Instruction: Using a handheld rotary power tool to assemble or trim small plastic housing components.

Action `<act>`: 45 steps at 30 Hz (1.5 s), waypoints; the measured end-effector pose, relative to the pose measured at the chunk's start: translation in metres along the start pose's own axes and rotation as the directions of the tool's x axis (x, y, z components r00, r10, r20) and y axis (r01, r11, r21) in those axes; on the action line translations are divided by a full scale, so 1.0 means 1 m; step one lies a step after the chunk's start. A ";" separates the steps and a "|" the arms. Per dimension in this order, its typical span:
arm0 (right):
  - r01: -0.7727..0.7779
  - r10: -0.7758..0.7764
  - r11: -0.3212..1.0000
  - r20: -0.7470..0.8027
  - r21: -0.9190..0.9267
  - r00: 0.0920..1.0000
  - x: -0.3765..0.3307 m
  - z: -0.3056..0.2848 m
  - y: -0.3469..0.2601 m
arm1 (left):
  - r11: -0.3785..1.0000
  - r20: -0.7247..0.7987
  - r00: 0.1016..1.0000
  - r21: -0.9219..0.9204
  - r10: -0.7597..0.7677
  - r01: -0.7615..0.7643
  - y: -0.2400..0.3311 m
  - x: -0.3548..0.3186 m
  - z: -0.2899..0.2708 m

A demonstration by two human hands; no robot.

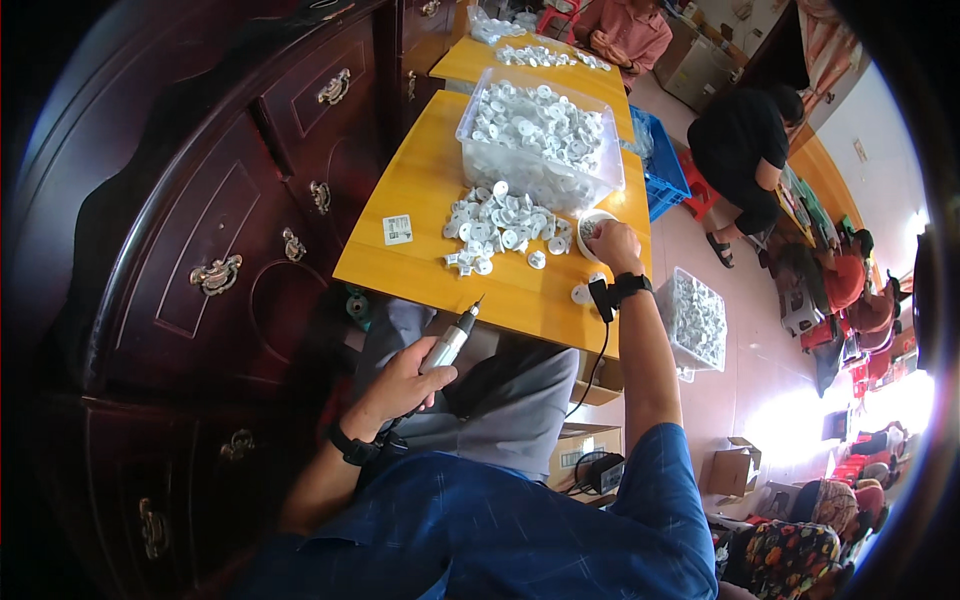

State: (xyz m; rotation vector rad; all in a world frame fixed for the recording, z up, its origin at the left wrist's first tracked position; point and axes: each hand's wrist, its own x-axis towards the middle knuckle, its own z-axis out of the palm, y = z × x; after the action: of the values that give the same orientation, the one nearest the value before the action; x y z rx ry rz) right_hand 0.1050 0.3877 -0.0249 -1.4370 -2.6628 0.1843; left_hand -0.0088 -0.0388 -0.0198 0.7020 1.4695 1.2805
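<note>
My left hand [405, 382] is wrapped around a silver and black electric screwdriver [446, 346], whose thin bit points up at the table's near edge. At the right side of the table, my right hand [614, 246] dips its bunched fingers into a small white bowl [582, 226] of tiny grey pieces; the fingertips are partly hidden. Left of the bowl spreads a heap of small round white plastic parts [500, 224]. One white part [537, 260] lies apart, just in front of the heap. More white parts [581, 294] rest beside my right wrist.
Behind the heap stands a clear plastic bin [468, 160] full of white parts. A printed label [397, 230] lies left on the yellow table [400, 280]. Dark drawers [200, 220] line the left. A second filled bin [684, 362] and a blue crate [664, 190] stand right. Other people sit nearby.
</note>
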 end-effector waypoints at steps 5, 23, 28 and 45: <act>0.022 -0.022 0.999 -0.006 -0.024 1.000 -0.003 -0.002 -0.008 | 1.000 -0.014 1.000 -0.013 0.007 -0.007 -0.004 -0.001 -0.003; -0.019 -0.057 0.300 0.038 0.954 0.998 -0.058 -0.022 -0.042 | 1.000 -0.020 1.000 0.020 0.020 -0.019 -0.004 -0.004 -0.001; -0.111 -0.224 -0.060 0.095 0.992 0.970 -0.099 0.008 -0.063 | 0.998 -0.012 0.999 0.045 0.033 -0.033 0.004 -0.005 0.005; -0.356 -0.321 -0.185 0.286 0.916 0.903 -0.165 0.047 -0.120 | 0.995 0.004 0.995 0.005 0.098 -0.098 -0.001 -0.012 0.005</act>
State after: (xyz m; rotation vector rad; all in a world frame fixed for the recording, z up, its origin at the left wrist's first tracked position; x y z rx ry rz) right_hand 0.0889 0.1812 -0.0588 -0.6716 -1.3505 2.2772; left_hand -0.0004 -0.0482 -0.0161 0.7884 1.4507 1.3491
